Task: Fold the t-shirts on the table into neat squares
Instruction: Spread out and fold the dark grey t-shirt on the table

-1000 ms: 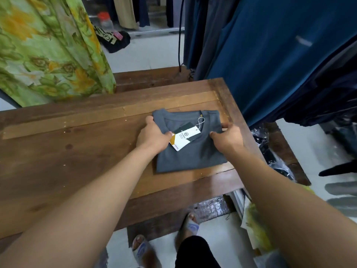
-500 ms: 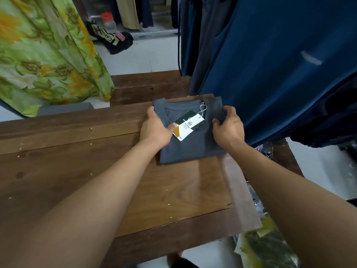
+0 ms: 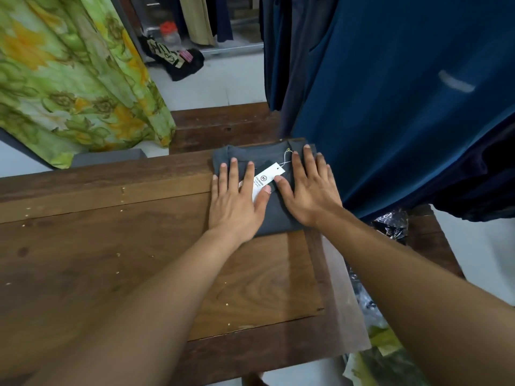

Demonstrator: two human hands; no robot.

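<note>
Two hands lie flat on one folded grey t-shirt point(image 3: 274, 213) at the far right part of the wooden table point(image 3: 111, 246). Beyond my right hand point(image 3: 310, 192) and to its right, hanging dark-blue garments point(image 3: 390, 112) drape down to the table's far edge, just beside the shirt's right side, and hide that corner of the tabletop. Beyond my left hand point(image 3: 237, 203) and to its left hangs a green and yellow floral cloth point(image 3: 75, 79), well apart from the shirt. A dark bundle point(image 3: 181, 61) and a jar with a red lid point(image 3: 170, 33) sit on the floor far past both hands. Crumpled plastic wrapping point(image 3: 390, 222) lies off the table to the right of my right forearm.

Both my hands are spread open, palms down, fingers extended, gripping nothing; they press on the shirt side by side. The shirt is a compact, nearly square packet, collar end away from me. Its white hang tag point(image 3: 264, 181) lies between my hands, partly under my left fingers point(image 3: 246, 176), its string running toward my right fingertips point(image 3: 295, 160).
</note>
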